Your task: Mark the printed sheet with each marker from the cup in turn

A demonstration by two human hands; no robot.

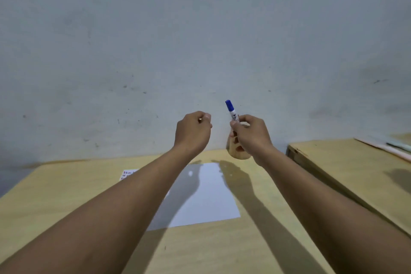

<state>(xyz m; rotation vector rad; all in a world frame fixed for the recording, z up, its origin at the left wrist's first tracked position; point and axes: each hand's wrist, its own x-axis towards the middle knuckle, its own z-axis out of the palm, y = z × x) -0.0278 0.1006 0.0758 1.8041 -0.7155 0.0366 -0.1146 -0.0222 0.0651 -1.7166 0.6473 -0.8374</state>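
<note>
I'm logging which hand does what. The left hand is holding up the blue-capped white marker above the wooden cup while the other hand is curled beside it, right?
Not quite: the head view shows the right hand holding the blue-capped white marker up above the wooden cup. The left hand is the one curled beside it, holding no marker that I can see.

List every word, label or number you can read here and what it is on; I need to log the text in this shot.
Printed sheet: rows of red and dark print at its far left corner, too small and blurred to read.
Marker in the right hand: dark print on the white barrel, too small to read.
Blank sheet: no text.
Cup: no text visible.
</note>
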